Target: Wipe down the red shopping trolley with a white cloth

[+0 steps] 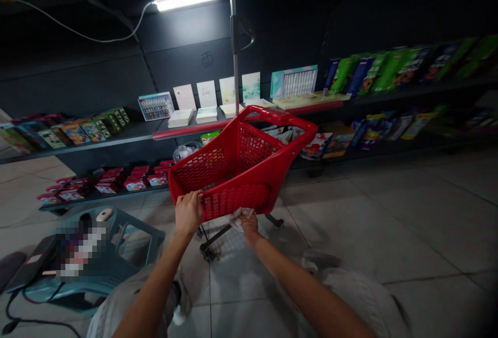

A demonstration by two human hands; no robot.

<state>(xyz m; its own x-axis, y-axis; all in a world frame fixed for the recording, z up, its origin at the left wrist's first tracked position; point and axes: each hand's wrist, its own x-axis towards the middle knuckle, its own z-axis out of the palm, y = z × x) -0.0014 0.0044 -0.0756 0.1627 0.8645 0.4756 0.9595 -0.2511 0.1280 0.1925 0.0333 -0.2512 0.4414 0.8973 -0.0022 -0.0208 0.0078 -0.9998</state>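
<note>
We hold the red trolley basket (241,167) w/ both hands.
Our L hand (189,212) is clenched on its near rim; our R hand (249,224), just right of it, grasps a white cloth (238,215) against the basket wall. The basket is tilted, one wheel (205,251) below the hands. Shelves (128,133) w/ boxes stand beyond the hands.

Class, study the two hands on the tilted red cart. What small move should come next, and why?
Probably sweep the right hand with its white cloth sideways across the near wall of the red cart. The left hand grips the rim and steadies the tilted cart, while the cloth is pressed to just one spot at that wall's lower edge.
</note>
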